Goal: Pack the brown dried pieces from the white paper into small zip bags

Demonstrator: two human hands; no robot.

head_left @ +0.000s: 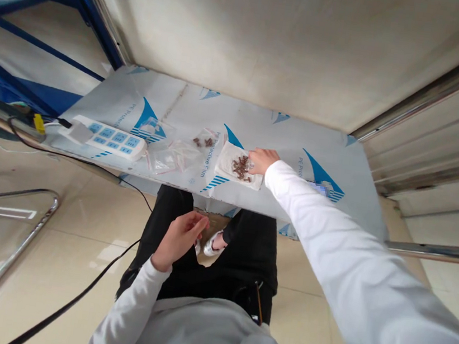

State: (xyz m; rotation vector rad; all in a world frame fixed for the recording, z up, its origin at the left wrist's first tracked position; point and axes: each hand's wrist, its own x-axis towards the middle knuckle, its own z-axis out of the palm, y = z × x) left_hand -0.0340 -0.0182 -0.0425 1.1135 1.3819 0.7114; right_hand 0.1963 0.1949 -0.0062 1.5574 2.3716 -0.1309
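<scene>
My right hand reaches to the right side of a white cloth or paper pad on the bench. Its fingers are closed and pointed down by a heap of small brown screw-like pieces. Something clear shows at the fingertips, too small to name. Above my left thigh, short of the bench edge, is my left hand, its fingers curled in and the thumb laid against them. Whatever it may hold is hidden. Left of the pad lies a small clear bag with brown pieces in it.
Clear plastic bags lie farther left, beside a white power strip with a plug in it. A black cable runs down to the floor. Film covers the bench; a wall rises behind it. A metal chair frame stands left.
</scene>
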